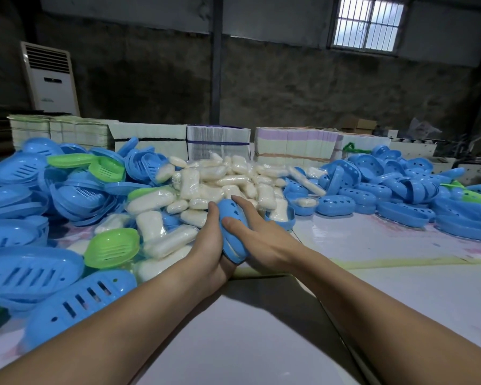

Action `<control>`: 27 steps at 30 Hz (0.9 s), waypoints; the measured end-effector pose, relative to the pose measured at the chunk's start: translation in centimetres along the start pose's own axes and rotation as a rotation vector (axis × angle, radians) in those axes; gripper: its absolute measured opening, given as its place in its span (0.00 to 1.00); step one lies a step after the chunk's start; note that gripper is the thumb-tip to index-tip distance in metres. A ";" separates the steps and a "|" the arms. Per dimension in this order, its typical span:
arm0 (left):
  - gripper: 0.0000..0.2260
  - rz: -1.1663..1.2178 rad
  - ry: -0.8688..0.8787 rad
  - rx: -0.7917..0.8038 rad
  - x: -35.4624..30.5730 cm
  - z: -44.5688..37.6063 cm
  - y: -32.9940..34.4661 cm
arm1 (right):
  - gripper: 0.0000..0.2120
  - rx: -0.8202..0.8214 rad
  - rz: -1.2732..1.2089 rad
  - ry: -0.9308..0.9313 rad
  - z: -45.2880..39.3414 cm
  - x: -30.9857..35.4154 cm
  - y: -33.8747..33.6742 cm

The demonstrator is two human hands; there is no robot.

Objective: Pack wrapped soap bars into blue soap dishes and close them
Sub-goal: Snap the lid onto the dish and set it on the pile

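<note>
**Op:** I've got one oval blue plastic soap dish with slotted vents (232, 232) clamped between both hands, just in front of the heap of white soap bars in clear film wrap (220, 179), above the near part of the pale table top (372, 245).

**Obs:** How do you expect it to handle?

**Op:** Light, I'd say, and thin-walled: stiff enough to hold its shape, but the two halves probably flex under a squeeze. The plastic looks smooth and glossy, so it could slip. I'd hold it along the long sides, near the seam where the halves meet, and press evenly.

**Obs:** And the hands?

**Op:** My left hand (208, 245) is curled around the dish's left side from below; its fingers are mostly hidden. My right hand (257, 237) lies over the right side, thumb on the top shell, fingers reaching along the far edge. Both are closed on it.

**Obs:** Is it shut?

**Op:** It looks shut or nearly so. I can't see whether a bar is inside.

**Obs:** Supplies?

**Op:** Loose blue dish halves (25, 268) are piled to my left, a few green dish halves (111, 248) among them, and more blue dishes (400, 184) are heaped right.
</note>
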State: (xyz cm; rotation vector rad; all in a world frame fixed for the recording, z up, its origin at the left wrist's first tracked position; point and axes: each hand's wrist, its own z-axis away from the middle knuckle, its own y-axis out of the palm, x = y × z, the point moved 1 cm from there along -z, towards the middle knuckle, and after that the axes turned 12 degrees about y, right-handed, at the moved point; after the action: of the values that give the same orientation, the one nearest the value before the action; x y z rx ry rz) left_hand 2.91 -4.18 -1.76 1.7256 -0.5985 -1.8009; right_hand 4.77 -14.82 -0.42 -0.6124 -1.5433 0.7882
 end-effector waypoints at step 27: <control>0.30 0.043 0.058 0.179 -0.9 0.2 -0.3 | 0.35 -0.035 -0.204 -0.102 0.1 -0.4 1.1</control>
State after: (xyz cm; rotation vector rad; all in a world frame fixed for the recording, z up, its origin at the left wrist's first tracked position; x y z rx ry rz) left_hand 2.70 -3.36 -1.34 1.8606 -0.7875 -1.7058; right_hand 4.63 -14.43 -1.52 -0.4363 -1.6862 0.6467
